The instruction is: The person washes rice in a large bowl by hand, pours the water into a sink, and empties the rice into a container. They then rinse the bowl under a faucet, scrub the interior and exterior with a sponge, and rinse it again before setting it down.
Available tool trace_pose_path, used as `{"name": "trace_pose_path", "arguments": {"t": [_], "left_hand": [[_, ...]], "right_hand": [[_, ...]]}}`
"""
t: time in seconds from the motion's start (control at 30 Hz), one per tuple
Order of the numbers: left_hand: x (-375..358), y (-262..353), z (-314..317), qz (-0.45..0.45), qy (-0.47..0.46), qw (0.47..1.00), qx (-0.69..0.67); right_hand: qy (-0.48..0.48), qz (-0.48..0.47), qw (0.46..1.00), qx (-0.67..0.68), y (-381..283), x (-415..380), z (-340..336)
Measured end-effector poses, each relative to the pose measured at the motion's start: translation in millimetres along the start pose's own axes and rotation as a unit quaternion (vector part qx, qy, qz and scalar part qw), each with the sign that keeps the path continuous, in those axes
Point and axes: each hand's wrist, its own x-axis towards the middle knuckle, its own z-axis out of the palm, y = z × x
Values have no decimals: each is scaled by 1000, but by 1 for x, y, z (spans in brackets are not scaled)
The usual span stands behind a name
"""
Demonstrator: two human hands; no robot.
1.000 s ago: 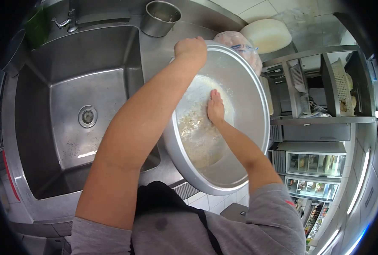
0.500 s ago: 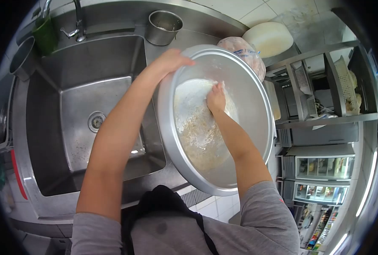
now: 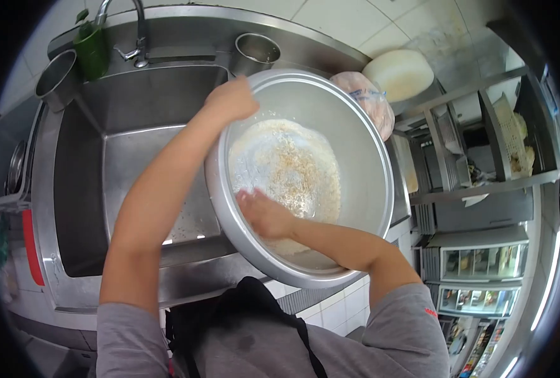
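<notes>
The right hand (image 3: pixel 266 215), its grip open and pinching nothing, is in the big round bowl (image 3: pixel 363 157), nearer the pale wet grains (image 3: pixel 297 165), which lie just past it, to the right. The left hand (image 3: pixel 233 101) pinches the far left rim, beside the sink (image 3: pixel 160 104).
</notes>
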Motion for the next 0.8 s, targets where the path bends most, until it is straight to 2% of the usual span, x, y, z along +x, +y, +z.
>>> {"name": "trace_pose_path", "arguments": {"t": [0.03, 0.07, 0.1, 0.13, 0.17, 0.23, 0.3, 0.33, 0.37, 0.4, 0.47, 0.5, 0.57, 0.6, 0.67, 0.7, 0.73, 0.8], "left_hand": [[9, 14, 1, -51, -27, 995, 80], [10, 19, 4, -56, -26, 995, 77], [9, 21, 7, -60, -7, 995, 75], [7, 20, 8, -62, 9, 995, 78], [9, 20, 6, -67, 14, 994, 83], [5, 19, 9, -60, 28, 997, 48], [3, 19, 13, -61, 29, 997, 47], [6, 18, 11, -58, 34, 996, 51], [7, 17, 11, -54, 33, 997, 54], [7, 18, 10, -53, 30, 997, 51], [6, 20, 7, -74, -3, 996, 57], [7, 20, 7, -75, -1, 996, 57], [4, 18, 9, -59, 23, 997, 41], [4, 17, 9, -60, 26, 997, 44], [4, 18, 9, -46, 36, 997, 43], [5, 18, 8, -46, 44, 997, 40], [6, 18, 8, -55, 34, 997, 33], [5, 20, 10, -64, 19, 998, 20]], "right_hand": [[3, 67, 998, 7, 13, 7, -6], [121, 197, 972, -31, 51, 17, -2], [161, 295, 942, -16, 102, 25, -3], [201, 346, 916, -20, 119, 31, -16], [187, 352, 916, -37, 135, 39, -17], [161, 360, 917, -56, 125, 42, -18], [127, 369, 920, 32, 95, 32, -17], [130, 272, 947, -113, 79, 13, 11], [126, 170, 944, -253, 69, -5, 35], [122, 172, 944, -254, 67, -7, 29], [148, 135, 973, -115, 60, -9, 10], [200, 132, 960, -148, 85, 2, 11], [180, 266, 945, -66, 128, 23, -7], [183, 264, 945, -65, 128, 31, -10], [148, 373, 914, -52, 125, 43, -18], [195, 281, 926, -161, 137, 30, 16], [195, 277, 926, -165, 115, 16, 17], [192, 174, 960, -104, 66, -9, 7]]}}
